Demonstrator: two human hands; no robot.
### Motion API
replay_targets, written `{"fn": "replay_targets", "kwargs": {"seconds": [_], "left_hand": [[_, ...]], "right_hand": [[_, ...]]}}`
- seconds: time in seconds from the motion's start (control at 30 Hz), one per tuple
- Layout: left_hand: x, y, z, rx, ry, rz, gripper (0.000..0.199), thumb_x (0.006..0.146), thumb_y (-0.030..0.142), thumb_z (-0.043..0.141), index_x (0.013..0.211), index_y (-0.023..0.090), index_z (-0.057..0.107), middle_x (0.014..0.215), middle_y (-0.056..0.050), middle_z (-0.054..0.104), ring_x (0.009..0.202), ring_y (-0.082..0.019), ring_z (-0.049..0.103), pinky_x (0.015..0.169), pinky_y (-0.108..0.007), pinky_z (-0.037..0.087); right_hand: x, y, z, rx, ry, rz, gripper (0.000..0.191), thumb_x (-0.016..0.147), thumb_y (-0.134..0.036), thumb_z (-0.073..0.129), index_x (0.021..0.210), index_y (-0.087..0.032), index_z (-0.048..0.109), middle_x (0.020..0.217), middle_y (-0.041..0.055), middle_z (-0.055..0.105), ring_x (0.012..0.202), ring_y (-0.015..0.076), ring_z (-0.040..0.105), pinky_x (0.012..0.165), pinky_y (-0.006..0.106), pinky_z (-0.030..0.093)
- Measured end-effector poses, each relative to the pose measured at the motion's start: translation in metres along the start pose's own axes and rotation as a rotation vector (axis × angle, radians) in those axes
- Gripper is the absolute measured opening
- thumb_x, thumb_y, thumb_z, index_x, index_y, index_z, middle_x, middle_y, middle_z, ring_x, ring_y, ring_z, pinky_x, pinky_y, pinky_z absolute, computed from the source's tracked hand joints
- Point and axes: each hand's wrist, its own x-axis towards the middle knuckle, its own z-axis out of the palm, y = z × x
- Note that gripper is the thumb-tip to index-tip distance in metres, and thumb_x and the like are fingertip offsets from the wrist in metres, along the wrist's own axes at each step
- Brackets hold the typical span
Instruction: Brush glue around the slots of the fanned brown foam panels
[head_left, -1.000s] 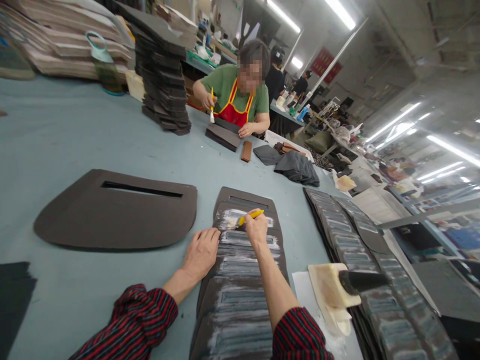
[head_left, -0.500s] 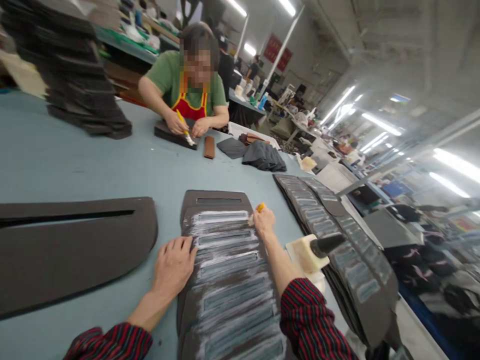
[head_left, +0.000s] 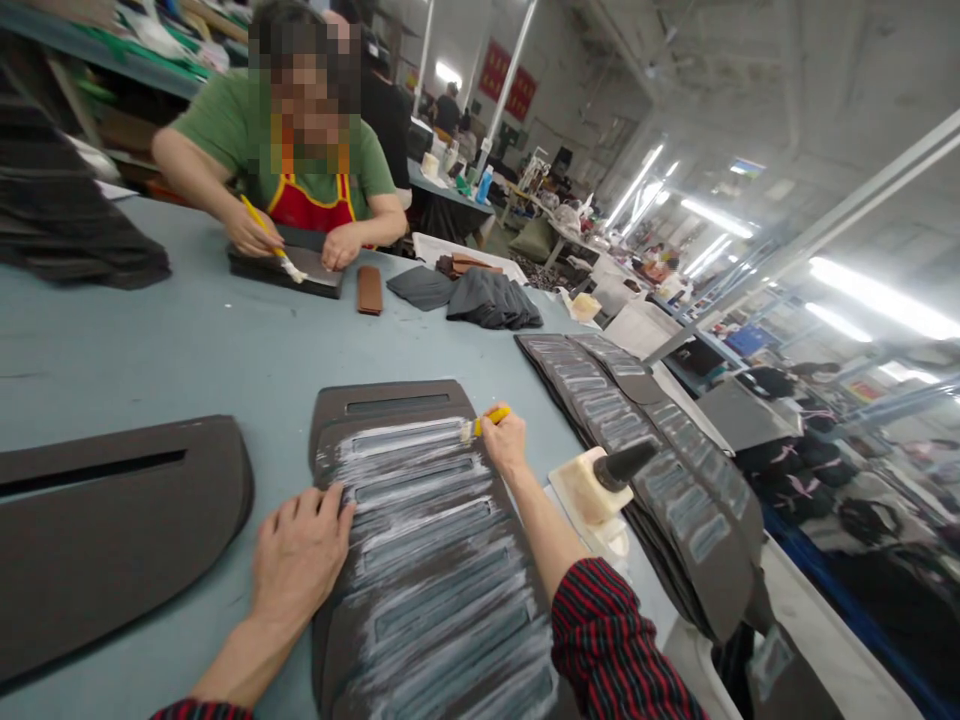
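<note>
On the smooth, pale blue-green tabletop point(head_left: 262, 350), right before the person, lies an overlapping row of flat, dark grey-brown panels point(head_left: 442, 585) with long, narrow slots. A streaky white coating point(head_left: 409, 438) surrounds the slots along this row, while the farthest panel shows plain dark around its slot.

At the row's far right edge, the right hand point(head_left: 504, 440) pinches a short, yellow-handled brush with pale bristles point(head_left: 491, 420), its fingers curled round the handle. The bristles sit at the right end of the farthest whitened slot; whether they press on it is hard to tell.

At the row's left edge, the left hand point(head_left: 301, 550) lies palm down, loosely spread and gently bent, fingertips resting on the panels' border.

Left of the row, apart from it, lies a large, round-cornered, dark grey-brown panel point(head_left: 112, 545) with one long slot. Near the row's right side stands a cream, block-shaped object with a black cone point(head_left: 589, 490); farther right are two long lines of similar coated panels point(head_left: 637, 430).

Beyond the row's far end lie an oblong brown block point(head_left: 369, 290) and fanned dark grey sheets point(head_left: 493, 298). Beyond it to the left, a co-worker in a green top and red apron point(head_left: 214, 120) holds another yellow-handled brush point(head_left: 261, 217) against a flat dark stack point(head_left: 281, 275).
</note>
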Motion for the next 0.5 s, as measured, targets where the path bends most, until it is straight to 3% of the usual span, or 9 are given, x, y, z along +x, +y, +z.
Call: {"fn": "replay_targets", "kwargs": {"seconds": [0.1,0.23,0.37,0.5], "left_hand": [[0.001,0.000,0.002,0.008,0.004,0.012,0.041,0.094,0.036,0.032,0.119,0.015,0.057,0.095,-0.013,0.059,0.089,-0.028,0.050,0.076,-0.039,0.038],[0.001,0.001,0.003,0.007,0.004,0.005,0.040,0.094,0.036,0.033,0.118,0.015,0.058,0.094,-0.013,0.059,0.089,-0.028,0.050,0.076,-0.039,0.038],[0.001,0.001,0.001,-0.033,-0.002,-0.025,0.039,0.094,0.036,0.034,0.119,0.016,0.057,0.096,-0.012,0.060,0.091,-0.028,0.050,0.080,-0.040,0.038],[0.009,-0.006,0.000,-0.173,-0.002,-0.109,0.035,0.094,0.037,0.035,0.110,0.020,0.061,0.097,-0.009,0.062,0.092,-0.026,0.052,0.083,-0.040,0.037]], "right_hand": [[-0.007,0.004,0.001,0.100,-0.074,-0.011,0.020,0.070,-0.031,0.048,0.077,-0.021,0.064,0.058,-0.0052,0.056,0.055,0.0116,0.049,0.057,0.020,0.037],[-0.012,0.007,-0.001,0.041,0.051,0.030,0.020,0.070,-0.030,0.047,0.075,-0.021,0.063,0.056,-0.0049,0.054,0.055,0.0124,0.049,0.059,0.022,0.038],[-0.007,0.006,-0.008,0.126,-0.119,-0.002,0.020,0.070,-0.033,0.051,0.078,-0.021,0.064,0.054,-0.0057,0.055,0.051,0.0122,0.050,0.056,0.022,0.039],[0.004,-0.006,-0.008,0.213,-0.163,0.032,0.025,0.071,-0.037,0.053,0.085,-0.020,0.066,0.056,-0.0042,0.060,0.050,0.0127,0.052,0.054,0.022,0.040]]}}
